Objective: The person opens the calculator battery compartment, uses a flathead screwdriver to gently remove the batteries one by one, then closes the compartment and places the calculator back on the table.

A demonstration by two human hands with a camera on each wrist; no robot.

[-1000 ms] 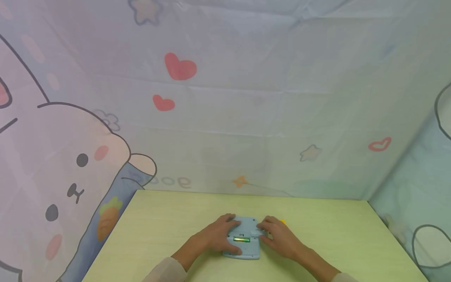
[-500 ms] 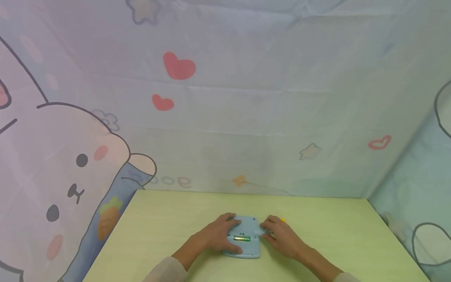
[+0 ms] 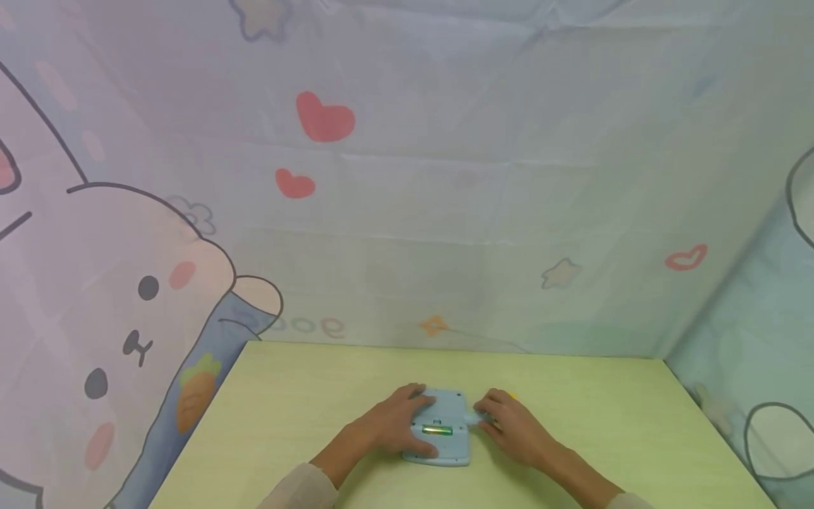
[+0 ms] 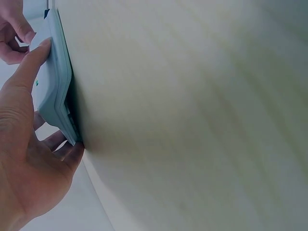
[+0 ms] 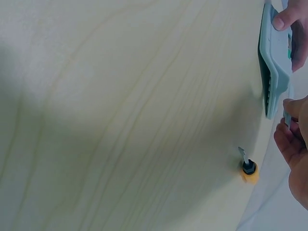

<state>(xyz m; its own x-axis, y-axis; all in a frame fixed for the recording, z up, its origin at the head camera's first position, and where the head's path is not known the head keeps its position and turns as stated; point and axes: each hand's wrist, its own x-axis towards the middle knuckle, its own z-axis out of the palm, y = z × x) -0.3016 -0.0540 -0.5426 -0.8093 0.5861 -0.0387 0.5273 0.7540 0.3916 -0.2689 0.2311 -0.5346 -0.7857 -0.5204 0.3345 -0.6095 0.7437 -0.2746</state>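
A light-blue calculator (image 3: pixel 450 447) lies face down on the table, its battery compartment uncovered. Inside the compartment sits a green-and-gold battery (image 3: pixel 437 430). My left hand (image 3: pixel 396 425) grips the calculator by its left side; in the left wrist view its thumb (image 4: pixel 33 60) lies on the back while the other fingers bend round the edge. Just off the calculator's right side, my right hand (image 3: pixel 514 428) pinches a small light-blue battery cover (image 3: pixel 473 418) between thumb and fingers. The right wrist view shows the cover (image 5: pixel 287 118) partly hidden by the fingertips.
A short screwdriver (image 5: pixel 249 169) with a yellow handle lies on the table beyond the right hand, mostly hidden by it in the head view. The pale wooden table (image 3: pixel 318 375) ends at a printed cloth backdrop (image 3: pixel 407 212) behind and on both sides.
My right hand has drawn the battery cover rightward, from over the calculator's back to beyond its right edge. The left hand and the calculator have stayed in place.
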